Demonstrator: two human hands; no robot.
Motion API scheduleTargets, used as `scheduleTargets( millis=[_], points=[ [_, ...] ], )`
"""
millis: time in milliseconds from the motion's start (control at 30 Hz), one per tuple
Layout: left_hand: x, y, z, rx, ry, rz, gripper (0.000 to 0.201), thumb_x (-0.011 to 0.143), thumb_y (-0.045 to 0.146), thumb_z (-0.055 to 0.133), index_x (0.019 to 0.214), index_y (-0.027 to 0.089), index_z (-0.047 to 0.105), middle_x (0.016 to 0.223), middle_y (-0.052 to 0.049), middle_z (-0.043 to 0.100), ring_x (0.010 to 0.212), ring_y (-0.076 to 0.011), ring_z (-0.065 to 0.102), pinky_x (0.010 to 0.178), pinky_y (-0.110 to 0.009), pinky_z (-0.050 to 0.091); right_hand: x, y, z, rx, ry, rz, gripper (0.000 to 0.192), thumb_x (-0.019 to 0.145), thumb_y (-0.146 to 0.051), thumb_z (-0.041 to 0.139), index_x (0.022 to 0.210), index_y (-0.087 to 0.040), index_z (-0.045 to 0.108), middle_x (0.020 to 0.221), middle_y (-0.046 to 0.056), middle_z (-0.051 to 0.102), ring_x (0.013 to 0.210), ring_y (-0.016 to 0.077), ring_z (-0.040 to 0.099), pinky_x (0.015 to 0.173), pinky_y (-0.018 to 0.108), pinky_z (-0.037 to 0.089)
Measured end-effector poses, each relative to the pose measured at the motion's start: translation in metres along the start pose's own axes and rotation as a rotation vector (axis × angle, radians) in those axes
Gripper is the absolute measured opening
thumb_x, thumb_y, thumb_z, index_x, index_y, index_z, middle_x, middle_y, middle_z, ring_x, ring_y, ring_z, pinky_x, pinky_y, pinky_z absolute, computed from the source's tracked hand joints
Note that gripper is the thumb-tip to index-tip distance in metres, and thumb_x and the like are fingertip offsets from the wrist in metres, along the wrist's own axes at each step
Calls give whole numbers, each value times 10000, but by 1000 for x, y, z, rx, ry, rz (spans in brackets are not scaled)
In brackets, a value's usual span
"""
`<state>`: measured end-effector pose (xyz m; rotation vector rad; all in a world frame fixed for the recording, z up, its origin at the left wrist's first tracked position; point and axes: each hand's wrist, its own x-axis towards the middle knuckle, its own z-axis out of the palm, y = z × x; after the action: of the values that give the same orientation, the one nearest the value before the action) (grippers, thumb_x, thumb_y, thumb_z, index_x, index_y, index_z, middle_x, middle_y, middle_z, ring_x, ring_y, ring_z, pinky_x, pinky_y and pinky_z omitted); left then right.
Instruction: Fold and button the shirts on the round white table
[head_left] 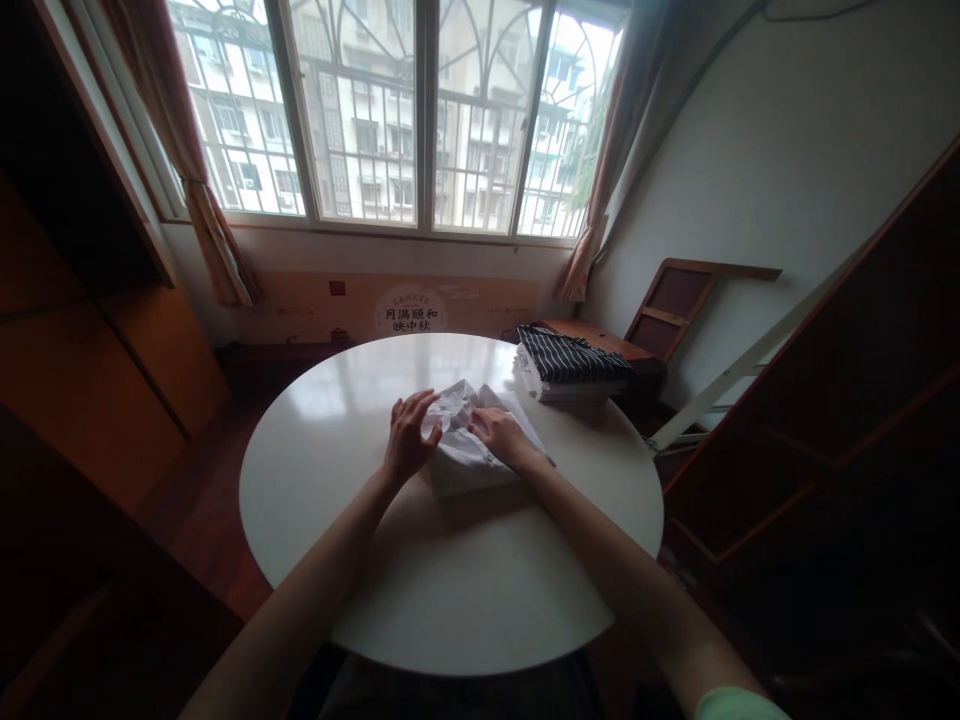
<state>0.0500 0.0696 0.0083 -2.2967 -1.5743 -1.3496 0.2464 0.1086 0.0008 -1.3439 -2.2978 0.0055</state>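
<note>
A white shirt [471, 470], folded into a compact bundle with rumpled cloth at its far end, lies on the round white table [315, 520]. At its left edge is my left hand [409, 436], with thumb and fingers apart beside the crumpled part. My right hand [502, 438] rests over the shirt's right half, its fingers drawn together on the cloth near the rumpled part. Part of the shirt is hidden under the right hand and wrist. Beyond it, to the right, sits a stack of folded clothes with a black-and-white striped garment [574, 357] on top.
Behind the table's right rim stands a low wooden piece of furniture [600, 335] with a framed panel [664, 305]. A white ladder-like frame [720, 400] leans at the right. Windows with curtains [202, 220] are ahead, and wooden cabinets [97, 370] stand at the left.
</note>
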Motion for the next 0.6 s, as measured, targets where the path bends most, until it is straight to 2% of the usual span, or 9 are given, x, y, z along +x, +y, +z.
scheduleTargets(
  millis=[100,167,233,333,467,600],
  points=[
    [0,-3,5,-24,-263,-66,432,720,175,506,1152,186,508,1153,-90,579,1111,-238,492,1035,-459,230,-1,-6,-3,34,-1,-37,286,820,-331,521,1035,-157,595,986,97,641,959,198,557,849,297,398],
    [0,-6,9,-27,-366,-91,435,680,145,526,1114,177,540,1113,-103,596,1085,-260,504,1012,-457,264,-1,-14,-6,22,18,-30,224,817,-303,524,964,-160,615,925,95,648,914,203,567,818,301,404],
    [1,-9,13,-39,-371,-91,396,660,129,534,1050,179,578,1060,-104,611,1038,-262,525,980,-425,311,-1,-26,-10,-5,90,-8,164,827,-253,495,873,-158,621,865,98,643,861,203,569,777,299,406],
    [2,-11,16,-77,-325,-115,210,694,186,525,881,184,621,891,-82,636,880,-236,567,875,-374,393,-3,-48,-15,6,193,-38,165,838,-215,452,780,-164,598,801,86,625,773,181,556,690,273,398],
    [2,-14,16,-233,-347,-221,127,709,236,490,684,177,599,677,-28,609,678,-175,546,679,-291,437,-7,-64,-11,153,77,-150,148,815,-205,483,698,-164,564,712,45,610,621,133,515,580,239,359],
    [2,-18,15,-523,-383,-307,165,676,284,514,695,156,615,645,-3,606,608,-138,533,559,-231,409,-7,-58,-2,303,15,-112,116,794,-198,496,703,-164,559,672,13,607,566,105,488,542,217,329]
  ],
)
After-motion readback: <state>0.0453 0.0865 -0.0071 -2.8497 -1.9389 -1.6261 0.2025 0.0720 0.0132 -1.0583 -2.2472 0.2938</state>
